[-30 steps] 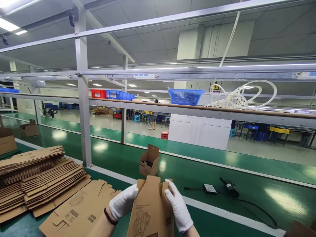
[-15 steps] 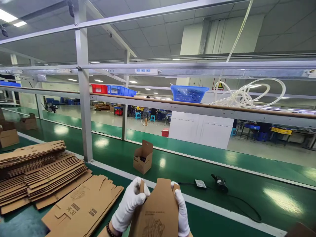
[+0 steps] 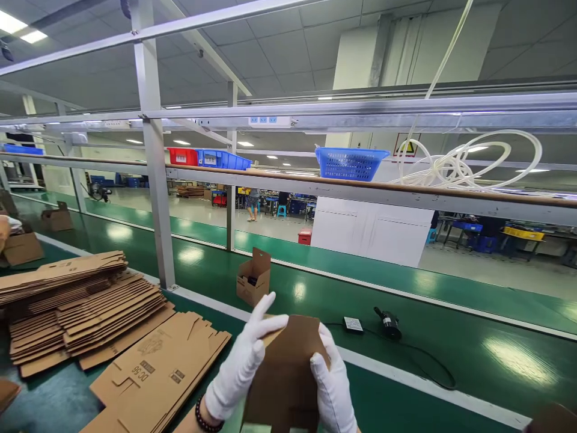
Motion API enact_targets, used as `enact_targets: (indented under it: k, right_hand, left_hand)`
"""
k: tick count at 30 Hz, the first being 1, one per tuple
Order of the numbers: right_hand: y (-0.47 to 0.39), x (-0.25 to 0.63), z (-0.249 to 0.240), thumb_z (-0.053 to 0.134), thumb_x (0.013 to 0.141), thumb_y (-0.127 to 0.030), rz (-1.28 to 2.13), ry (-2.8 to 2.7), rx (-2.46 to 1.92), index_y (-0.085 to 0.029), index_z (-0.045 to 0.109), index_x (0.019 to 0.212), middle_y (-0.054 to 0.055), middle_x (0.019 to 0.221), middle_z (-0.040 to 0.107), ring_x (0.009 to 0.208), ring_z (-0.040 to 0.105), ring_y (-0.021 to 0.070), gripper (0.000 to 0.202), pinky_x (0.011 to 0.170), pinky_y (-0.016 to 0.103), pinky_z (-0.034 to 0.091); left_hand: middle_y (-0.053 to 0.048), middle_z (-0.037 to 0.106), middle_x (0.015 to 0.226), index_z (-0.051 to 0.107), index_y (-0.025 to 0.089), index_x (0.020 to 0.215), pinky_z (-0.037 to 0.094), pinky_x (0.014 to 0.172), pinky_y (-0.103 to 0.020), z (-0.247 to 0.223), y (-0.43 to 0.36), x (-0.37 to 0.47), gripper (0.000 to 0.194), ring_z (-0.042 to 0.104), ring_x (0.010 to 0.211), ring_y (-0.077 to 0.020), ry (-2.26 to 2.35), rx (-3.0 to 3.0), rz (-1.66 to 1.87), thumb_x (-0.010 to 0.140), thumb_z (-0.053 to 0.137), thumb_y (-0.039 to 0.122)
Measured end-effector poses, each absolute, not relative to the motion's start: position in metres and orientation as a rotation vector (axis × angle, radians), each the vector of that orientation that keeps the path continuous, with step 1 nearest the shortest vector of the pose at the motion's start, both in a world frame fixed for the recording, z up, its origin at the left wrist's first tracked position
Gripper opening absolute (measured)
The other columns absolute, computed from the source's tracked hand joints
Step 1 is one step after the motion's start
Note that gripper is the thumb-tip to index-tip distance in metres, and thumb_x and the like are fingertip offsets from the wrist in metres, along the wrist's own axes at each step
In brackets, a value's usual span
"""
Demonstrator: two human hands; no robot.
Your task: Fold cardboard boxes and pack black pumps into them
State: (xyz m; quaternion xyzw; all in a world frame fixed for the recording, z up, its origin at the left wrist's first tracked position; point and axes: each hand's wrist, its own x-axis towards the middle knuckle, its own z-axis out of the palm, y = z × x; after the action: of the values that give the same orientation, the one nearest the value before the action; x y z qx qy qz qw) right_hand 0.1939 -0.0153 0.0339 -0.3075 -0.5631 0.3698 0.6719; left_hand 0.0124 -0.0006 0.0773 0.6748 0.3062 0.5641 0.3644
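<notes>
A brown cardboard box (image 3: 286,373) is between my two white-gloved hands at the bottom centre, its dark inner side facing me. My left hand (image 3: 246,355) touches its upper left edge, fingers spread. On the right edge, my right hand (image 3: 331,379) grips the cardboard with fingers and thumb. Flat printed cartons (image 3: 157,361) lie to the left of my left hand, beside a tall stack of folded cartons (image 3: 103,313). Beyond my hands, an open box (image 3: 253,279) with something dark inside stands on the green belt (image 3: 202,270).
A black device (image 3: 388,323) with a cable and a labelled block (image 3: 353,325) lies on the belt at right. A metal post (image 3: 155,180) rises behind the stack. A blue basket (image 3: 352,163) and coiled tubing (image 3: 469,162) rest on the shelf. Another person's hand (image 3: 4,228) shows at far left.
The box has turned so its inner side shows instead of the printed face. My left fingers have opened and spread. Another person's hand has appeared at the far left.
</notes>
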Motion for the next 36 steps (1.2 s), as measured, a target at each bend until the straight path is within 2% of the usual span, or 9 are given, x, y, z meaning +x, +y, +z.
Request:
enact_targets:
  k: [2, 6, 11, 14, 18, 25, 29, 31, 36]
  right_hand:
    - [-0.015, 0.199, 0.031, 0.064, 0.082, -0.057, 0.568, -1.353, -0.730, -0.026, 0.072, 0.094, 0.009, 0.126, 0.061, 0.122, 0.054, 0.0316, 0.034, 0.103, 0.048, 0.043]
    - [-0.019, 0.195, 0.026, 0.051, 0.092, -0.052, 0.329, -1.428, -0.772, -0.023, 0.066, 0.077, 0.008, 0.113, 0.065, 0.121, 0.054, 0.0306, 0.036, 0.101, 0.051, 0.043]
    - [-0.030, 0.188, 0.031, 0.047, 0.095, -0.034, 0.148, -1.390, -0.871, -0.025, 0.061, 0.114, 0.009, 0.125, 0.062, 0.117, 0.058, 0.0268, 0.025, 0.096, 0.045, 0.050]
    - [-0.035, 0.192, 0.037, 0.046, 0.094, -0.027, 0.073, -1.501, -0.861, -0.025, 0.066, 0.111, 0.009, 0.134, 0.057, 0.119, 0.058, 0.0258, 0.026, 0.098, 0.044, 0.049]
    - [-0.040, 0.195, 0.043, 0.049, 0.091, -0.022, 0.066, -1.485, -0.827, -0.022, 0.068, 0.088, 0.009, 0.129, 0.059, 0.115, 0.059, 0.0258, 0.020, 0.096, 0.044, 0.050]
    - [-0.045, 0.194, 0.047, 0.050, 0.090, -0.018, 0.104, -1.489, -0.798, -0.020, 0.060, 0.065, 0.007, 0.112, 0.062, 0.121, 0.054, 0.0298, 0.027, 0.093, 0.047, 0.049]
    - [-0.050, 0.202, 0.048, 0.049, 0.093, -0.032, 0.126, -1.488, -0.800, -0.022, 0.063, 0.078, 0.009, 0.122, 0.060, 0.126, 0.050, 0.0335, 0.022, 0.098, 0.053, 0.044]
    - [-0.050, 0.206, 0.048, 0.047, 0.094, -0.043, 0.170, -1.516, -0.838, -0.022, 0.065, 0.089, 0.011, 0.133, 0.056, 0.126, 0.050, 0.0345, 0.028, 0.101, 0.055, 0.042]
    - [-0.027, 0.218, 0.043, 0.036, 0.097, -0.054, 0.367, -1.290, -0.859, -0.020, 0.060, 0.123, 0.013, 0.144, 0.049, 0.134, 0.044, 0.0313, 0.049, 0.107, 0.054, 0.038]
  left_hand:
    - [-0.014, 0.042, 0.148, 0.070, 0.021, 0.099, 0.029, 0.114, -0.047, 0.075, -0.008, 0.016, 0.064, 0.035, 0.138, -0.0348, 0.809, 1.782, 1.365, 0.078, 0.048, 0.077]
    - [-0.015, 0.056, 0.129, 0.061, 0.018, 0.077, 0.042, 0.102, -0.046, 0.067, -0.012, 0.021, 0.049, 0.055, 0.116, -0.0324, 0.877, 1.807, 1.378, 0.084, 0.050, 0.066]
    - [-0.013, 0.057, 0.128, 0.057, 0.021, 0.096, 0.042, 0.103, -0.044, 0.060, -0.012, 0.019, 0.023, 0.054, 0.119, -0.0283, 0.870, 1.901, 1.534, 0.090, 0.051, 0.043]
    - [-0.012, 0.051, 0.138, 0.059, 0.023, 0.113, 0.040, 0.106, -0.043, 0.057, -0.016, 0.016, 0.025, 0.052, 0.125, -0.0259, 0.848, 2.035, 1.613, 0.093, 0.046, 0.031]
    - [-0.012, 0.056, 0.133, 0.065, 0.020, 0.096, 0.043, 0.103, -0.041, 0.061, -0.021, 0.017, 0.027, 0.057, 0.119, -0.0243, 0.846, 2.087, 1.635, 0.095, 0.039, 0.026]
    - [-0.014, 0.062, 0.120, 0.058, 0.019, 0.066, 0.044, 0.098, -0.043, 0.077, -0.030, 0.020, 0.045, 0.058, 0.112, -0.0264, 0.867, 2.068, 1.560, 0.097, 0.034, 0.040]
    - [-0.017, 0.039, 0.150, 0.067, 0.019, 0.098, 0.040, 0.107, -0.048, 0.085, -0.033, 0.012, 0.038, 0.046, 0.131, -0.0336, 0.848, 2.104, 1.350, 0.081, 0.063, 0.052]
    - [-0.015, 0.022, 0.159, 0.064, 0.022, 0.119, 0.036, 0.110, -0.052, 0.087, -0.032, 0.007, 0.065, 0.036, 0.138, -0.0385, 0.844, 2.164, 1.164, 0.062, 0.081, 0.049]
    - [-0.008, 0.035, 0.155, 0.076, 0.024, 0.104, 0.032, 0.115, -0.049, 0.084, -0.018, -0.004, 0.051, 0.037, 0.138, -0.0379, 1.012, 1.736, 1.370, 0.059, 0.085, 0.045]
